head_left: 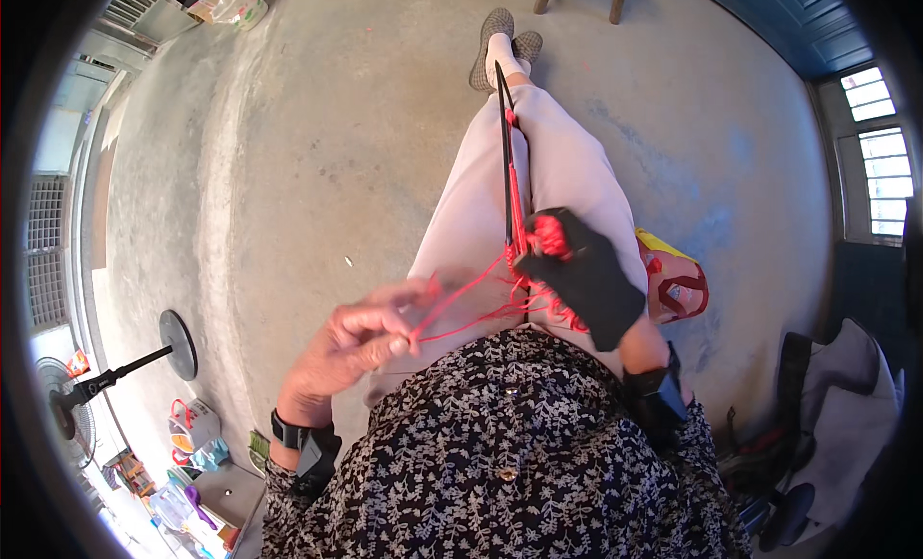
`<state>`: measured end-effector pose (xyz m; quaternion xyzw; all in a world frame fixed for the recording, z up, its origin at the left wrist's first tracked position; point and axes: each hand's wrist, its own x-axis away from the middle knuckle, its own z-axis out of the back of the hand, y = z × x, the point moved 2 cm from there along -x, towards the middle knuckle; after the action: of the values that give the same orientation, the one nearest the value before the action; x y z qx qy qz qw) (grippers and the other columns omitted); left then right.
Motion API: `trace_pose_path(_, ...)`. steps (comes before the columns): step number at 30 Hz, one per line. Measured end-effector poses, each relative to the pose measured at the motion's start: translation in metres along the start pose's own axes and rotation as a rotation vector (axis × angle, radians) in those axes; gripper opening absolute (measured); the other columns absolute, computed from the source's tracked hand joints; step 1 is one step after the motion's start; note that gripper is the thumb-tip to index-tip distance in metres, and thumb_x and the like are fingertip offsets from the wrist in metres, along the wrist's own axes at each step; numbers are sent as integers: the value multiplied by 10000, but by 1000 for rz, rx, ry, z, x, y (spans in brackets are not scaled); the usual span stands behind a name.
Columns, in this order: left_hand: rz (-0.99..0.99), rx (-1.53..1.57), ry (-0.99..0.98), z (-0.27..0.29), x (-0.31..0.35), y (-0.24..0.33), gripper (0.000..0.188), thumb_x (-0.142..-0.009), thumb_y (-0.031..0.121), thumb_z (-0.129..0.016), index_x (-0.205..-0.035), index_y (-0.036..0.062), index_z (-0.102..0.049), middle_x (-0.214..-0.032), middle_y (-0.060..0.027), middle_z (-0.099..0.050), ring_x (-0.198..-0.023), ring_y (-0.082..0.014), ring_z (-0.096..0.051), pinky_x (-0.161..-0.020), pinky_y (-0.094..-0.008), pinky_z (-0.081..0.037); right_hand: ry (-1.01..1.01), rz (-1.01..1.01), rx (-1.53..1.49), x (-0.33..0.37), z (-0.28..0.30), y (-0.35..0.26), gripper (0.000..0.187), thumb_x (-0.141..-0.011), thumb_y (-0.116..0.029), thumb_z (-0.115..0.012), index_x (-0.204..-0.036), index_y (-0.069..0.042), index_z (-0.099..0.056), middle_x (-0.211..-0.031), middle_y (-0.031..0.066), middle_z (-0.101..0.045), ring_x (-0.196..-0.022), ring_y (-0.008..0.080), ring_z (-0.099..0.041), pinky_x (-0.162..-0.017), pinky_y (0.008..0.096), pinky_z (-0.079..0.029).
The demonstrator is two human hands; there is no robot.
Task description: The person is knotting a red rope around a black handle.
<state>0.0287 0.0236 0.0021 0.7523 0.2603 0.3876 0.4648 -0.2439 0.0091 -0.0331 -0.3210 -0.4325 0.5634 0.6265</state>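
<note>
My left hand (358, 340), bare, pinches strands of thin red cord (466, 325) between thumb and fingers over my left thigh. The strands run across my lap to a knotted part by my right hand (591, 288), which wears a black glove. Its fingers are closed around the red cord, with a red bundle (550, 234) showing at the knuckles. From there a doubled black cord (507, 165), with red cord along part of it, stretches between my legs toward my feet. How its far end is held is hard to make out. Loose red loops hang below the glove.
A red and yellow bag (678, 288) stands on the floor by my right leg. At left are a fan (72, 410), a round-based black stand (178, 346) and a white bucket (195, 422). Wooden stool legs (618, 1) are ahead; a grey-covered item (851, 424) is at right.
</note>
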Motion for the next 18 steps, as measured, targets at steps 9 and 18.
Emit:
trace_pose_path(9, -222, 695, 24, -31, -72, 21, 344, -924, 273, -595, -1170, 33, -593, -1273, -172, -539, -1020, -291, -613, -878, -347, -524, 697, 287, -26, -10, 99, -22, 129, -911, -166, -590, -966, -60, -640, -817, 32, -599, -670, 164, -576, -619, 319, -463)
trace_pose_path(18, -101, -137, 79, -41, -112, -24, 264, -930, 73, -587, -1183, -1, -581, -1066, -51, -651, -938, -107, -615, -798, -239, -513, 13, -37, -270, -22, -1, -2, 305, -900, -240, -612, -1145, -63, -579, -970, 154, -647, -872, 240, -651, -761, 318, -501)
